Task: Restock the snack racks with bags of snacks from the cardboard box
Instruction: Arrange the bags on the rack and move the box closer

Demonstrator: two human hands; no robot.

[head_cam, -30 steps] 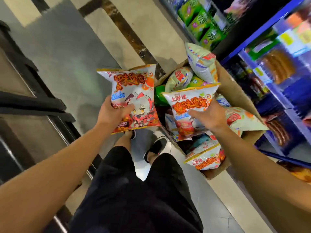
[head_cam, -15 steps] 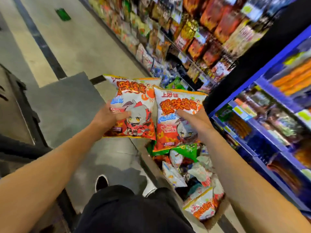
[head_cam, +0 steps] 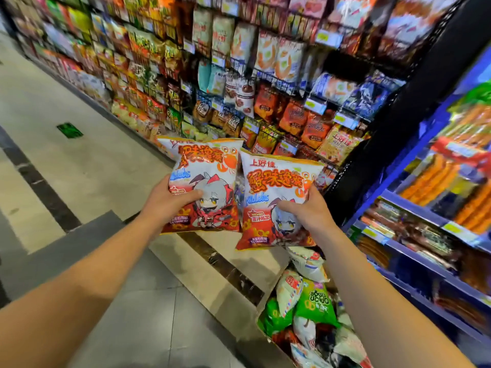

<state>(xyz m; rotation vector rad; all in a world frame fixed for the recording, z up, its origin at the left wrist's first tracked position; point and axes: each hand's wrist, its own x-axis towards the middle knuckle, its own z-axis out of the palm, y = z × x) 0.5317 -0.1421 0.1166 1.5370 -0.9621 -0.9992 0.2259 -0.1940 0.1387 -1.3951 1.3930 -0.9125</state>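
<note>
My left hand (head_cam: 170,201) grips a white-and-red snack bag (head_cam: 210,166) with a cartoon figure, thumb across its front. My right hand (head_cam: 305,208) holds a second bag of the same kind (head_cam: 276,181) by its lower right side. Both bags are upright, side by side, raised in front of the black wire snack racks (head_cam: 268,78). The cardboard box (head_cam: 265,338) stands on the floor at lower right, below my right forearm, filled with several green and white snack bags (head_cam: 313,304).
The wire racks run along the aisle from far left to centre, packed with hanging bags and yellow price tags. A blue shelf unit (head_cam: 414,203) with sausage packs stands on the right. Tiled floor with dark strips (head_cam: 47,192) spreads to the left.
My view has swung up from the box to the racks. Both hands have lifted the two bags higher and closer to the racks; the box has dropped to the lower right.
</note>
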